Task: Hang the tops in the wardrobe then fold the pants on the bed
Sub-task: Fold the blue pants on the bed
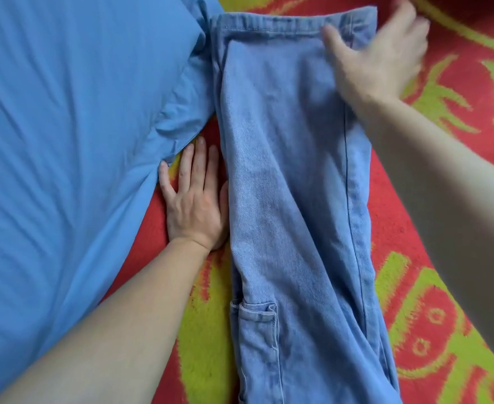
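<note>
Jeans (292, 176) lie flat on the blanket (444, 258), running lengthwise away from the person. Light blue denim, folded along their length. One layer lies over another, and the lower layer peeks out at the far end and along the left edge. There is a stitched band across the far end. A patch pocket (257, 325) is on the near part of the jeans, toward their left edge. The near end runs out of the picture at the bottom.

Left hand (195, 202) is just left of the jeans, about halfway along them. It rests palm down on the blanket with fingers straight and close together, gripping nothing. The thumb side touches the left edge of the jeans. Cannot tell if the thumb tip goes under the denim. The little finger touches the corner of the pillow (74, 126).

Right hand (377, 59) is on the far right corner of the jeans, next to the stitched band. It lies palm down with fingers spread and the thumb out to the left on the denim, flat on the cloth and not pinching it. The hand is blurred, so the fingertips are unclear; they reach past the right edge of the jeans.

The blue pillow lies left of the jeans, its corner touching their far left edge. Red blanket with yellow-green pattern shows on both sides of the jeans. Both forearms are bare.
</note>
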